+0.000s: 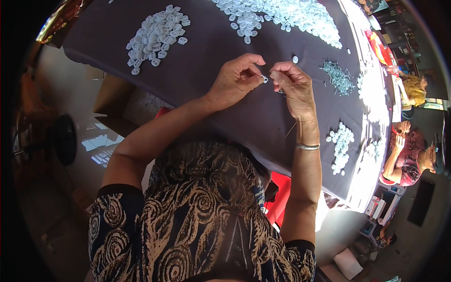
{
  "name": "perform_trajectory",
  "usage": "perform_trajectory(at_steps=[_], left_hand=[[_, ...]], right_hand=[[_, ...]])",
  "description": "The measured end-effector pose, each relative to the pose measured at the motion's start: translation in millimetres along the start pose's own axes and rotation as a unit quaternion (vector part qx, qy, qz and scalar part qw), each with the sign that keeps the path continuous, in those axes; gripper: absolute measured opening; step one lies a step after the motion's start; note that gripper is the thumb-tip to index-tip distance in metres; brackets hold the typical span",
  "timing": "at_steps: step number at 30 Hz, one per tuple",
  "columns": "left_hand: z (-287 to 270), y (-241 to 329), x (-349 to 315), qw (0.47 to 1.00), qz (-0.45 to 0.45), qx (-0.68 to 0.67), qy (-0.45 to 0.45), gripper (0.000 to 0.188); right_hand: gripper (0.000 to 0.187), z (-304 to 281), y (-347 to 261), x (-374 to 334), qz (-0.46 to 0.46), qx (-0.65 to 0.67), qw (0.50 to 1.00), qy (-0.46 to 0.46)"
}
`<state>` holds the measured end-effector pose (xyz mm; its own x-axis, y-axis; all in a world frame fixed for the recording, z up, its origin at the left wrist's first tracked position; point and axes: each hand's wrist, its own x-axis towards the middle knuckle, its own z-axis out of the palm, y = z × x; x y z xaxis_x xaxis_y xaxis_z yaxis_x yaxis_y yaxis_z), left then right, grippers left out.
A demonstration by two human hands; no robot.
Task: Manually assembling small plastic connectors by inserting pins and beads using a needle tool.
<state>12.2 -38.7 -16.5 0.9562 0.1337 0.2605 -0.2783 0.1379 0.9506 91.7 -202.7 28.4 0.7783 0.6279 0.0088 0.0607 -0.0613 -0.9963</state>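
Note:
Over the dark cloth, my left hand pinches a small white oval piece with a hole in it between thumb and fingertips. Close beside it on the right, my right hand has its thumb and forefinger pressed together; what they grip is too small to make out. Another pale piece shows under the curled fingers of this hand. Just beyond the right hand lies a single white oval piece. A heap of small thin metal pins lies to its right.
White oval pieces form a heap at the left, a large pile at the far side and a smaller cluster at the right. A thin stick lies by my right wrist. Other people sit beyond the table's right edge.

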Motion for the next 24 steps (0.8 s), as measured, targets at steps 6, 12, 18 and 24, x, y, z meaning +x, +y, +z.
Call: perform_trajectory(at_steps=[6, 12, 18, 24], left_hand=[[-0.3, -2.5, -0.1, 1.0, -0.002, 0.001, 0.0, 0.033], [3.3, 1.2, 0.3, 1.0, 0.003, 0.002, 0.021, 0.028], [3.1, -1.4, 0.6, 1.0, 0.007, 0.005, 0.018, 0.028], [1.1, -3.1, -0.7, 1.0, 0.011, 0.013, 0.009, 0.032]], right_hand=[[0.011, 9.9, 4.4, 0.0, 0.012, 0.03, 0.999, 0.016], [0.012, 13.2, 6.3, -0.2, 0.005, 0.005, 1.0, 0.028], [0.013, 14.2, 10.2, -0.6, 0.0, 0.029, 0.999, 0.042], [0.013, 14.8, 12.0, -1.1, 0.002, 0.042, 0.999, 0.034]])
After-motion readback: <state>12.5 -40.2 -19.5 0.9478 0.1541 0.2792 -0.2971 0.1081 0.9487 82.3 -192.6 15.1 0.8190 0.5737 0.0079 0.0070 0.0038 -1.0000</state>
